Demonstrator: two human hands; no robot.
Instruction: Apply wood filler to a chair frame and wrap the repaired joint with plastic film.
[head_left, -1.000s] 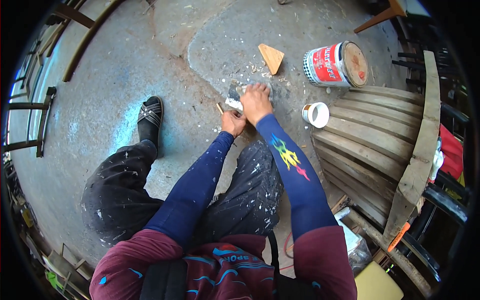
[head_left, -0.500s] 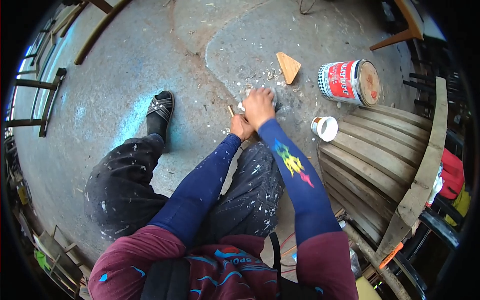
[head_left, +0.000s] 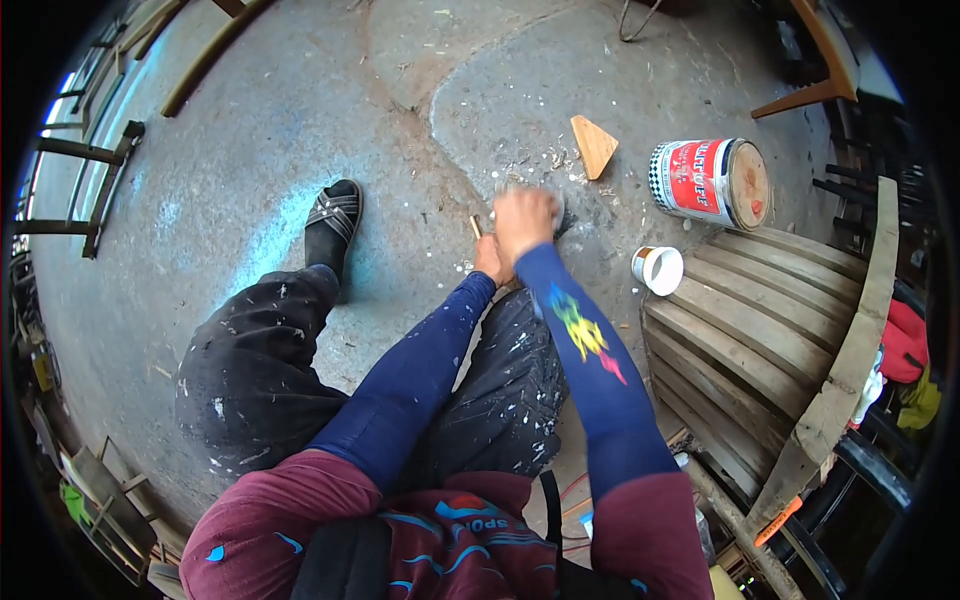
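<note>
"Holding anything, that left hand?"

"Yes, its fingers look clamped on a slim wooden stick. One end pokes out past them, beyond the paint-spotted right trouser leg."

"And the right hand?"

"Just beside the left, back upward, blurred. I can't tell whether its fingers are together, apart or clamped on something."

"What's around them?"

"Wood shavings and a wooden triangle on the concrete floor; to the right, a red-labelled can, a small white tub and a slatted wooden seat."
</note>
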